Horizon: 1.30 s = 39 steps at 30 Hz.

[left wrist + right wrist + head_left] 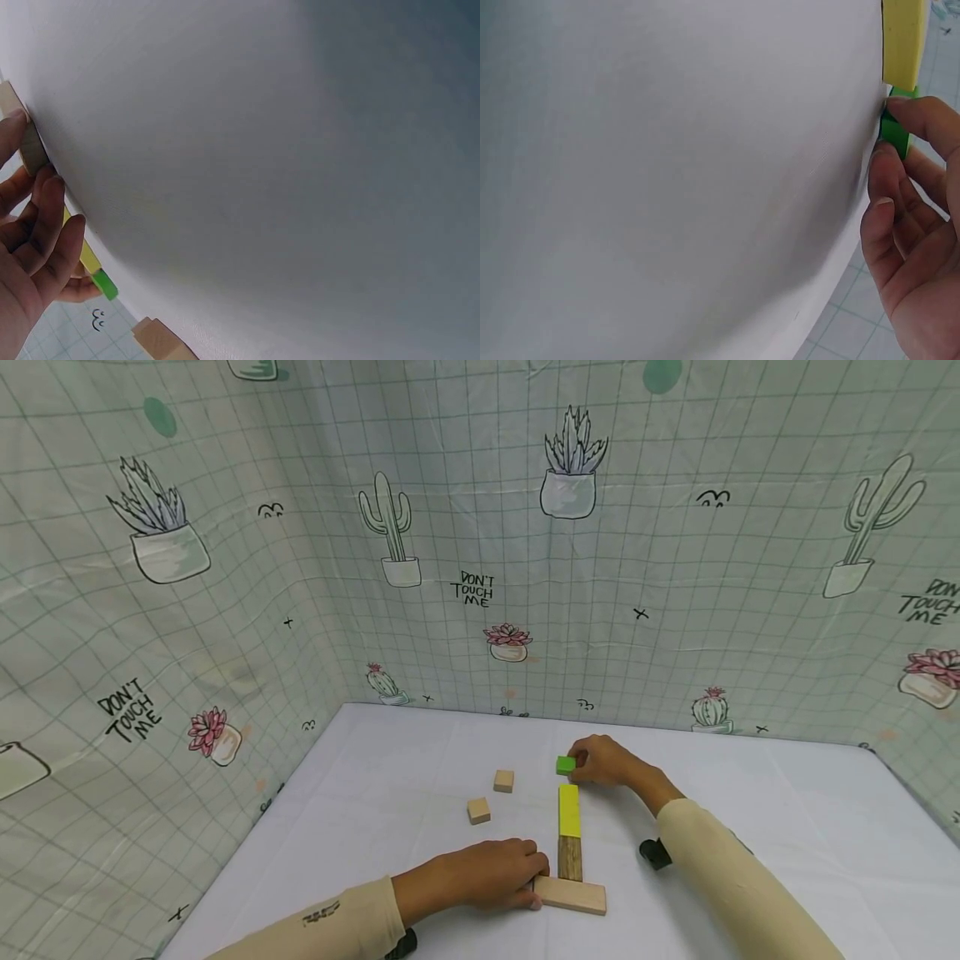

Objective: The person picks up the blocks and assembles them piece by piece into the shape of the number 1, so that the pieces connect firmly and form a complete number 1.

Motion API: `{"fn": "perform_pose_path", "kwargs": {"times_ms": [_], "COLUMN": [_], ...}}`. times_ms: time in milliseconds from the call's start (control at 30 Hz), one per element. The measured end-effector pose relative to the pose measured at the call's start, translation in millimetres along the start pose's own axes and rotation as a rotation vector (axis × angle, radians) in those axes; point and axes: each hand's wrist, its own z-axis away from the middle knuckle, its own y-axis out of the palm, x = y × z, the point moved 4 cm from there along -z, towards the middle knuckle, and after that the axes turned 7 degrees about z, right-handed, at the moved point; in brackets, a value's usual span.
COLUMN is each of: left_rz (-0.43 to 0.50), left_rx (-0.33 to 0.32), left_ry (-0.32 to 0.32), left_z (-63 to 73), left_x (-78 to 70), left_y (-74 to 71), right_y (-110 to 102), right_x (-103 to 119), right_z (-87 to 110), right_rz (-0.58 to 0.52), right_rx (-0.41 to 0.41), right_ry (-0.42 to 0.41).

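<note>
My right hand (606, 762) pinches a small green block (566, 766) at the far end of a row of blocks. In the right wrist view, thumb and fingers lie on either side of the green block (897, 129), close to the yellow block's end (901, 45). The row continues toward me with the yellow block (569, 810) and a dark brown wooden block (570, 858). Across its near end lies a long pale wooden block (573, 895). My left hand (495, 874) grips the left end of this pale block between thumb and fingers.
Two small pale wooden cubes, the farther one (504, 781) and the nearer one (478, 811), sit left of the row. The white table (420, 752) meets a cactus-print cloth (450, 527) at its back and left side.
</note>
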Motion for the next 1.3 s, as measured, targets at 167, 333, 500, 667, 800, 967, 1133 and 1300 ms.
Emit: {"fn": "perform_pose_path", "kwargs": {"times_ms": [167,333,500,667,800,967,1133,1300], "left_rz": [0.002,0.006,0.005,0.011,0.012,0.018,0.025,0.018], "left_rx": [0.0,0.001,0.001,0.003,0.0,-0.001,0.002,-0.002], "left_ry": [0.002,0.01,0.01,0.002,0.001,0.002,-0.003,0.002], "left_z": [-0.5,-1.5,-2.0,-2.7,-3.1,-2.8,-2.7,-2.8], "left_x": [0.8,1.9,1.9,1.9,1.9,2.2,2.6,2.9], "left_y": [1.5,3.6,4.1,4.0,4.0,3.7,3.9,4.6], "right_y": [-0.5,-0.5,-2.1,-3.3,-4.5,-5.0,-4.7,-5.6], "right_x": [-1.8,-5.7,-9.6,-13.5,-14.8,-15.1,-14.6,-14.3], "right_z": [2.4,5.1,7.7,8.7,9.2,8.9,8.8,10.6], "right_rz": [0.001,0.015,0.017,0.028,0.027,0.016,0.01,0.022], "right_rx": [0.004,0.008,0.014,0.022,0.026,0.036,0.047,0.05], "right_ry": [0.005,0.006,0.007,-0.006,-0.022,-0.027,-0.026,-0.027]}}
